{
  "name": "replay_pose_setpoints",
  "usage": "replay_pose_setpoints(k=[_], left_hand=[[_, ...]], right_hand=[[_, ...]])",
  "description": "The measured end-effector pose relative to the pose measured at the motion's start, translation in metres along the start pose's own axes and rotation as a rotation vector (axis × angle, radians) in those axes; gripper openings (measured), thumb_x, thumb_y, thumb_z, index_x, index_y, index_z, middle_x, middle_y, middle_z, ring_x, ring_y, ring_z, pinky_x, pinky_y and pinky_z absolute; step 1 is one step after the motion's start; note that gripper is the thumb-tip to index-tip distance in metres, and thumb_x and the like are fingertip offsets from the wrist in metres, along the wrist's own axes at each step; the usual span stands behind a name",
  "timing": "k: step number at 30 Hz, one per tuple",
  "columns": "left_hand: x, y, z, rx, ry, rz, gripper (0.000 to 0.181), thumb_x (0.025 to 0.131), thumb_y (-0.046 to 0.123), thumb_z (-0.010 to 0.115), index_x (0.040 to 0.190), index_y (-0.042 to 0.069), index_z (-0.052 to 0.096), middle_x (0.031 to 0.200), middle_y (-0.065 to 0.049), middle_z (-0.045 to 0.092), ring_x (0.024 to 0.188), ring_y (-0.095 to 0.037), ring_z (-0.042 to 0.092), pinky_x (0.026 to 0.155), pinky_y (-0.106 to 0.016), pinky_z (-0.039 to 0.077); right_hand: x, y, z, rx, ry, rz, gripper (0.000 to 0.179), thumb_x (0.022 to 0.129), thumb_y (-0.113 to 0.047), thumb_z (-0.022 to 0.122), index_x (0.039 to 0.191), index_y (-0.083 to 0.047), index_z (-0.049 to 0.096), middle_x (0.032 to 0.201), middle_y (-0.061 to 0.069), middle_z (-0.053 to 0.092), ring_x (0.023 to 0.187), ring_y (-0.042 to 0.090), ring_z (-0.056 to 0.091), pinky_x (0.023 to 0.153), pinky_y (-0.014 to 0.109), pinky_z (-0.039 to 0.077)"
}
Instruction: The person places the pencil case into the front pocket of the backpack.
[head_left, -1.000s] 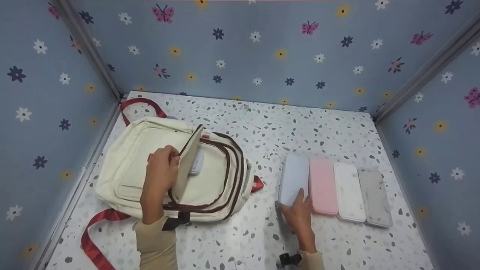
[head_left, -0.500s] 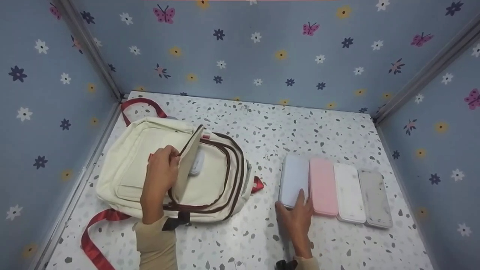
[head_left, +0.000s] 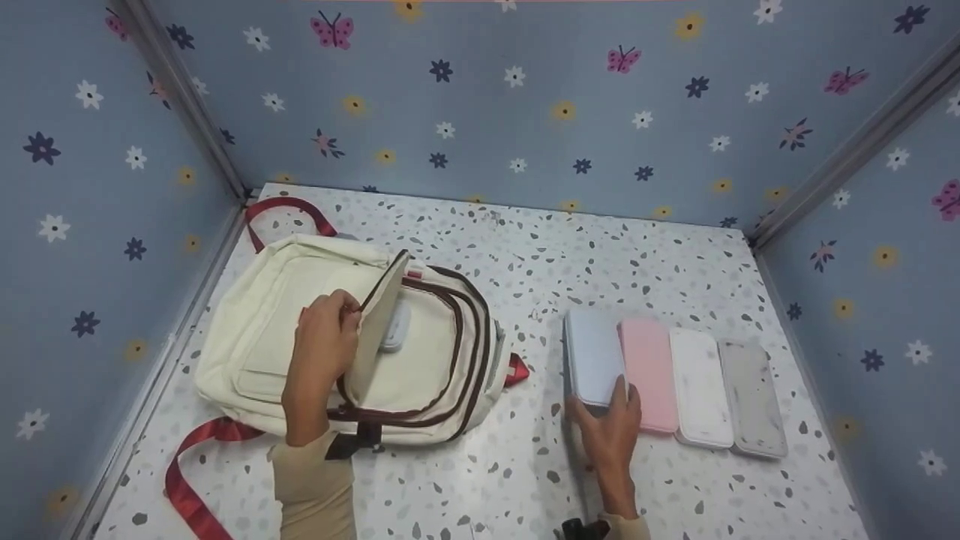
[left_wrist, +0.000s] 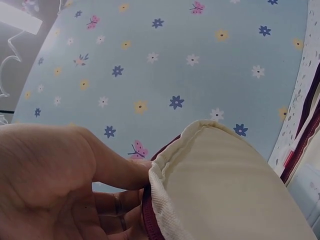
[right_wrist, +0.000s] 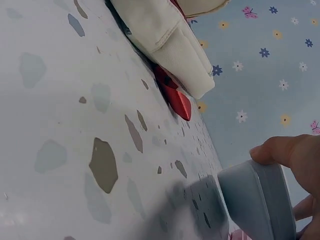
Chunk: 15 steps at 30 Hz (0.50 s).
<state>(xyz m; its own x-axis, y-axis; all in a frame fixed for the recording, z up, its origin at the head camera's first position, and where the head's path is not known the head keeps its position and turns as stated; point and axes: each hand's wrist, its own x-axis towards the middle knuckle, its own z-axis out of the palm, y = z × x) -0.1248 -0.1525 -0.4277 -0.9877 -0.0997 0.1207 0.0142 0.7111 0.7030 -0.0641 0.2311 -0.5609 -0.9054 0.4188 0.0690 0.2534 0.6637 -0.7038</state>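
A cream backpack (head_left: 262, 322) with brown zip edges lies on its back at the left of the table. My left hand (head_left: 321, 345) pinches the rim of its front pocket flap (left_wrist: 230, 185) between thumb and fingers, holding it raised. Inside the pocket shows part of a pale case (head_left: 395, 330). On the right, my right hand (head_left: 611, 435) grips the near end of a light blue box-like case (head_left: 596, 356), thumb on one side and fingers on the other. In the right wrist view this case (right_wrist: 257, 200) is tilted, its near end off the table.
Beside the blue case stand a pink case (head_left: 650, 375), a white case (head_left: 701, 386) and a grey case (head_left: 752, 397) in a row. Red straps (head_left: 187, 480) trail from the backpack. Patterned panels (head_left: 510, 112) wall the speckled table (head_left: 510, 240) on three sides.
My right hand has shifted its hold on the blue case, and the near end has come up and moved slightly right. The left hand still holds the flap in place.
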Motion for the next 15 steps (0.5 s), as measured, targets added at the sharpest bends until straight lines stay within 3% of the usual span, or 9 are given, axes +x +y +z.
replay_pose_setpoints(k=[9,15], left_hand=[[0.001,0.001,0.0,0.008,0.015,0.021,0.01,0.094,0.006,0.054,0.096,-0.002,0.06,0.089,-0.019,0.058,0.088,-0.033,0.053,0.091,-0.05,0.033],[0.001,0.003,0.0,0.013,-0.005,0.009,0.011,0.095,0.007,0.053,0.098,-0.002,0.06,0.091,-0.018,0.058,0.088,-0.032,0.053,0.084,-0.047,0.036]], right_hand=[[0.005,-0.007,-0.008,0.13,0.078,-0.094,0.086,0.077,-0.021,0.078,0.146,0.001,0.031,0.146,0.026,0.03,0.136,0.042,0.032,0.111,0.052,0.027],[0.006,-0.015,-0.011,0.186,0.117,-0.185,0.085,0.075,-0.018,0.08,0.145,0.0,0.035,0.145,0.026,0.032,0.135,0.042,0.034,0.109,0.053,0.03]])
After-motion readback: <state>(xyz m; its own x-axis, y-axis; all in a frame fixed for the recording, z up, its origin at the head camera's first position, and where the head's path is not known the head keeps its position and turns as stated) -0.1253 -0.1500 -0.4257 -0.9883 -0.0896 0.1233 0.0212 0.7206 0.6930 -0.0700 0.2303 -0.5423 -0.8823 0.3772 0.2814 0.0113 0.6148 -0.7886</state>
